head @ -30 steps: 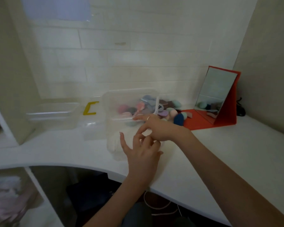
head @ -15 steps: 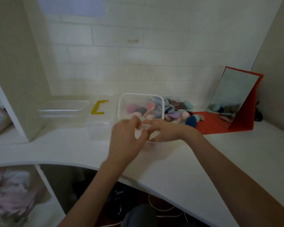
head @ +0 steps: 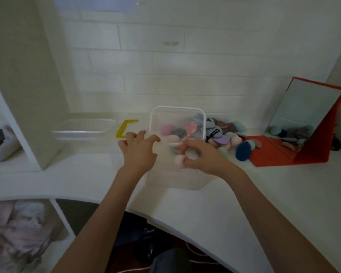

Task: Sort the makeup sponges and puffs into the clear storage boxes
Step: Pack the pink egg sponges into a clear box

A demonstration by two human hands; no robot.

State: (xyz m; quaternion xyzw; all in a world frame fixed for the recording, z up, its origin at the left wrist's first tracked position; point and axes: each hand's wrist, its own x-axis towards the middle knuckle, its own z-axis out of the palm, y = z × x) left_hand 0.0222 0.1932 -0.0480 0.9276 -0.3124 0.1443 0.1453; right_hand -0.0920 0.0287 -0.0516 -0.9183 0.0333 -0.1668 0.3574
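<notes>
A tall clear storage box [head: 202, 115] stands in the middle of the white counter. Several sponges show through its walls. Behind it and to its right lies a pile of coloured makeup sponges and puffs [head: 224, 137], with a dark blue sponge [head: 243, 152] at the pile's near edge. My right hand [head: 203, 157] pinches a pale pink sponge [head: 178, 160] in front of the box's near wall. My left hand [head: 139, 149] hovers at the box's left side with fingers spread and bent, holding nothing. A shallow clear box [head: 83, 129] sits further left.
A red-framed standing mirror [head: 311, 123] is at the right, against the corner. A yellow clip-like piece [head: 125, 128] lies between the two boxes. A white shelf upright [head: 28, 85] bounds the left side. The curved counter edge [head: 165, 219] is near me.
My left hand has moved left, away from my right hand, to the box's side. The pale pink sponge now shows at my right fingertips. The view has shifted closer.
</notes>
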